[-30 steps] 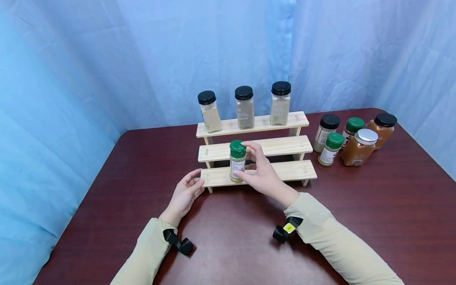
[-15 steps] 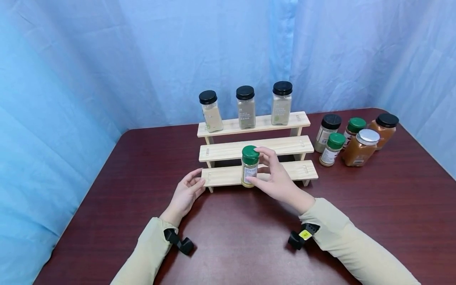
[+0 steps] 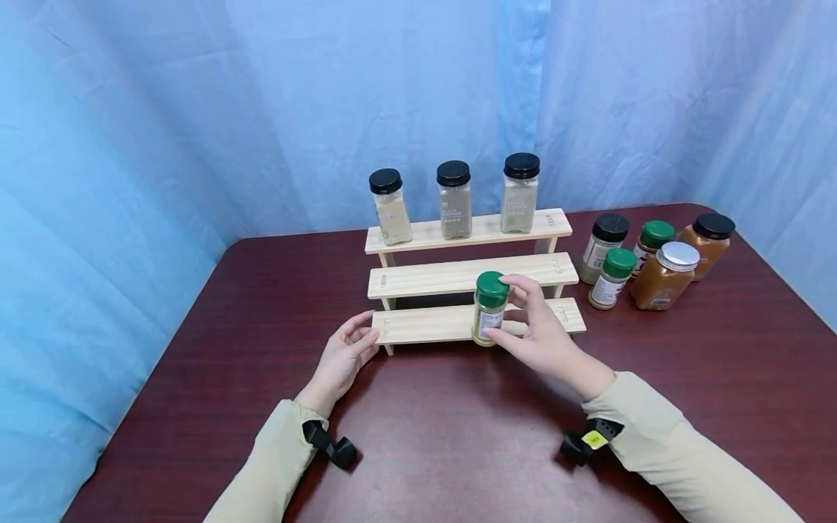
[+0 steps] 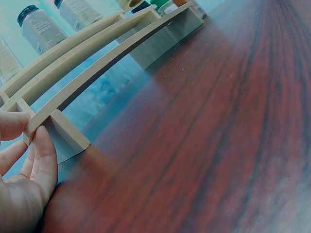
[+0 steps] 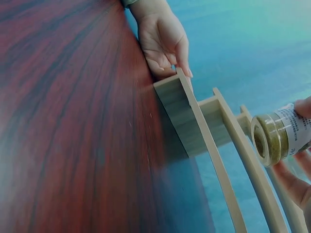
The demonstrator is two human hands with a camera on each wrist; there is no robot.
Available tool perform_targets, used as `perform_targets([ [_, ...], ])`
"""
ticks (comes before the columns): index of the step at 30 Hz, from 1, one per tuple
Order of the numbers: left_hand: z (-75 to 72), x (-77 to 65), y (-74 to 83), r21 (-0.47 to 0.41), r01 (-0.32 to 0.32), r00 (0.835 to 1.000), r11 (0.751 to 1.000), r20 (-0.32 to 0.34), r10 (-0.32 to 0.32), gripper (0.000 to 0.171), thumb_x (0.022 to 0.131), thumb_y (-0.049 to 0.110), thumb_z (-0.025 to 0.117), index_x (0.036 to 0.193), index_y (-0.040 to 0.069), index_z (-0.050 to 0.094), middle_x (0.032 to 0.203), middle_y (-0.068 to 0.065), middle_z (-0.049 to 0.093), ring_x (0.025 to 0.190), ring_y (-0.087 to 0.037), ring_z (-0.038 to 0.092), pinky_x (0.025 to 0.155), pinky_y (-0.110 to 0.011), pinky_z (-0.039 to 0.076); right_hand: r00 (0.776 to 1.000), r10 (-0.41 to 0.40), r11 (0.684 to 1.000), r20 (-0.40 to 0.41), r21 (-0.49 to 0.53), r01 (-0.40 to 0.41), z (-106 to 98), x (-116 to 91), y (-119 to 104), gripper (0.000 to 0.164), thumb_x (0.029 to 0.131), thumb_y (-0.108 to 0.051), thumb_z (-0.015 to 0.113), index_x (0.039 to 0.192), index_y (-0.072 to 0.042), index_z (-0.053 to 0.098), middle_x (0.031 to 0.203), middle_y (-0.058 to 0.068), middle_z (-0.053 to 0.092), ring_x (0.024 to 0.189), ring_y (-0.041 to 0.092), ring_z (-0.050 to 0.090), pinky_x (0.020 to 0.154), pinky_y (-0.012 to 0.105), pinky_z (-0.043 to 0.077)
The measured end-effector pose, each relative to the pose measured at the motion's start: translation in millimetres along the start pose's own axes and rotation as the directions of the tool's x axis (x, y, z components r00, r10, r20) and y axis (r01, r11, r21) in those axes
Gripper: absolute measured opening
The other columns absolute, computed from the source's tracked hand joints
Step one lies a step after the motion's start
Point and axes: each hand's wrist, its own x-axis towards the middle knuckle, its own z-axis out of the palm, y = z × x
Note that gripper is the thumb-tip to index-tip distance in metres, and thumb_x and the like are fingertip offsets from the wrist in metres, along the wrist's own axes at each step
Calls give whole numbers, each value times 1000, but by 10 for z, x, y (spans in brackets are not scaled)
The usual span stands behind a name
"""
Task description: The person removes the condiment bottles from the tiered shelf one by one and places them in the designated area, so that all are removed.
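My right hand [image 3: 539,334] grips a small spice jar [image 3: 489,312] with a green cap and a white label, thumb on the near side and fingers at the cap and far side. The jar is held in front of the lowest step of a wooden three-tier rack [image 3: 425,325]; in the right wrist view the base of the jar [image 5: 272,138] is seen apart from the boards. With thumb and fingers, my left hand [image 3: 343,356] pinches the left end of that lowest step. Three black-capped jars [image 3: 455,211] stand on the top step, the left one looking tilted.
To the right of the rack several jars stand close together: a black-capped jar [image 3: 598,254], green-capped jars [image 3: 608,287], a silver-lidded orange jar [image 3: 663,283] and a black-lidded orange jar [image 3: 706,243]. A blue curtain [image 3: 327,109] hangs behind the dark red table [image 3: 431,436].
My right hand has carried the green-capped jar rightward along the lowest step, from left of its middle to right of it. The left hand keeps its place on the rack.
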Motion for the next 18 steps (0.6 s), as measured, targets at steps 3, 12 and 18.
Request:
perform_targets([
  [3, 6, 4, -1, 1, 0, 1000, 1000, 0, 0, 51, 95, -6, 47, 143, -3, 31, 82, 9, 56, 74, 0, 57, 71, -15, 49, 1000, -7, 1000, -2, -27, 7, -109, -51, 29, 75, 72, 19, 68, 129, 0, 24, 118, 28, 56, 102, -10, 51, 81, 18, 51],
  [12, 13, -2, 8, 8, 2, 1000, 1000, -4, -2, 51, 95, -5, 47, 143, -3, 31, 83, 9, 56, 74, 0, 57, 71, -14, 48, 999, -15, 990, -44, -138, 8, -582, -292, 111, 82, 67, 26, 67, 132, 3, 22, 123, -13, 52, 103, -13, 51, 81, 8, 46],
  [18, 20, -13, 12, 9, 1, 1000, 1000, -16, -1, 49, 94, -6, 47, 142, -3, 33, 83, 7, 56, 74, -1, 57, 70, -15, 49, 993, -59, 976, -102, -214, 36, -963, -459, 198, 84, 64, 31, 65, 131, 9, 20, 121, -26, 47, 100, -12, 53, 84, 4, 42],
])
